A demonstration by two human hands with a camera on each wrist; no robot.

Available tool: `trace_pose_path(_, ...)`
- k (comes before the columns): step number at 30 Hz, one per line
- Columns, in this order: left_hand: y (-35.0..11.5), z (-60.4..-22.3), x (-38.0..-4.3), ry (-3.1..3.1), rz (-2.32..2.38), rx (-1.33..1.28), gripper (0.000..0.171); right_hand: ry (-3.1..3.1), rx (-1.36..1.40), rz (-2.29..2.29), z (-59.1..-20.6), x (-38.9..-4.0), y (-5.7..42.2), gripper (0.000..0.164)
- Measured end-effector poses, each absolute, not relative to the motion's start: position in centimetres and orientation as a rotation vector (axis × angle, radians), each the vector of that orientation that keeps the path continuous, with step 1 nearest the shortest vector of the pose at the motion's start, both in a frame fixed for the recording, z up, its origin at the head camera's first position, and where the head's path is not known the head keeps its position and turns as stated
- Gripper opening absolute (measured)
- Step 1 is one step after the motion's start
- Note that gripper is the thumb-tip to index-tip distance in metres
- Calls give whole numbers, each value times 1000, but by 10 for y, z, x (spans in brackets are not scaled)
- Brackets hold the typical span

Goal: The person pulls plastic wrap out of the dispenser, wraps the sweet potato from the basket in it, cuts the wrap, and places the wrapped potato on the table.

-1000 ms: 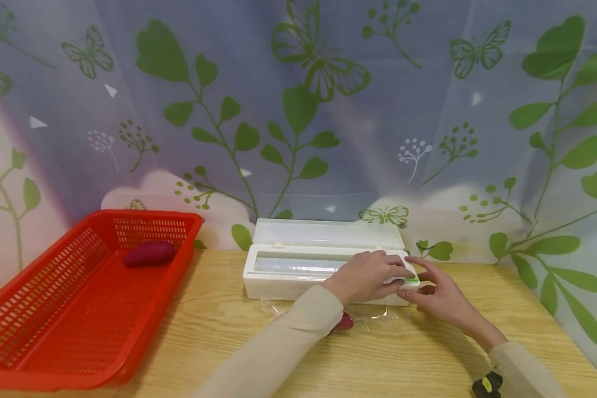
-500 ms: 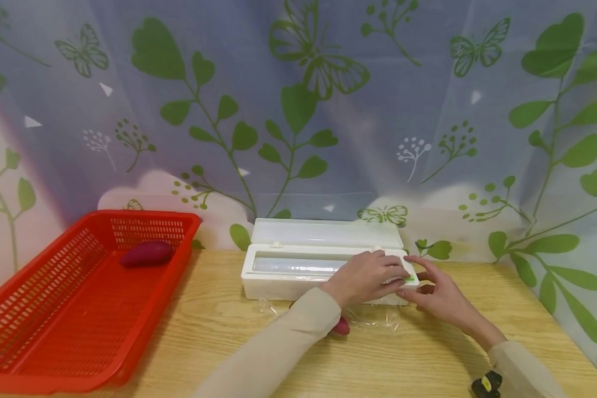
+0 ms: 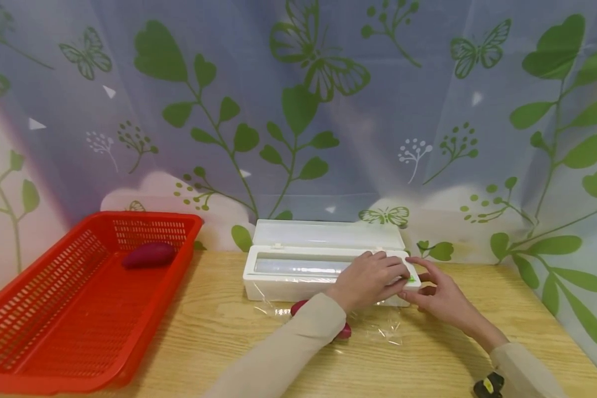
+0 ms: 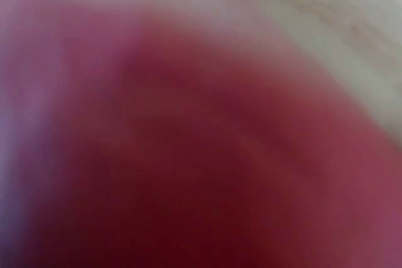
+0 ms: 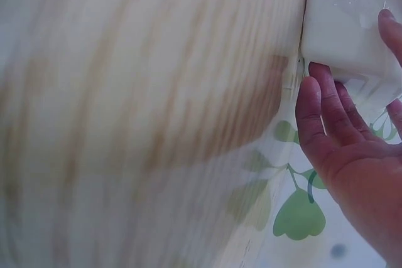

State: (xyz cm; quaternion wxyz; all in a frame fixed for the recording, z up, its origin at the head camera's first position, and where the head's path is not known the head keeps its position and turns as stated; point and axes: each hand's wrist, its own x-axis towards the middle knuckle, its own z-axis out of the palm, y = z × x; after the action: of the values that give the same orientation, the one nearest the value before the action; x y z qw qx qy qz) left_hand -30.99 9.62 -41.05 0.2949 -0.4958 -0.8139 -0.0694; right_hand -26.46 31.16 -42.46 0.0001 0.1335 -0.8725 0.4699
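Note:
A white cling film box (image 3: 278,288) stands on the table with its lid tipped back, the roll showing inside. My left hand (image 3: 370,279) reaches across to the box's right end, its fingers curled over the green slide cutter (image 3: 412,279). Around that same end my right hand (image 3: 440,296) grips the box, thumb in front and fingers behind; the right wrist view shows these fingers against the box's end. Clear cling film (image 3: 390,327) spreads from the front over a purple sweet potato (image 3: 345,331), partly hidden by my left forearm. Blurred dark red fills the left wrist view.
A red plastic basket (image 3: 146,326) stands at the left, with another purple sweet potato (image 3: 149,255) inside it. Behind the box hangs a leaf-and-butterfly patterned curtain (image 3: 323,166). The wooden table (image 3: 204,342) extends beneath everything.
The loose film lies slightly farther toward me. My left forearm has shifted a little right, showing more of the sweet potato beneath. Both hands keep their places at the box's right end.

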Motion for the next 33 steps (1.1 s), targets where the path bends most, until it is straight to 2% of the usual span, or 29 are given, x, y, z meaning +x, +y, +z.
trace_pose_path(12, 97, -408, -307, -2190, -291, -1312, 9, -2728, 445, 1501, -426, -266, 312, 75)
trace_pose_path(20, 101, -411, -308, -2207, -243, -1320, 23, -2748, 425, 1484, -424, -265, 314, 74)
trace_pose_path(33, 100, -410, -305, -2218, -63, -1329, 25, -2760, 418, 1473, -425, -267, 315, 76)
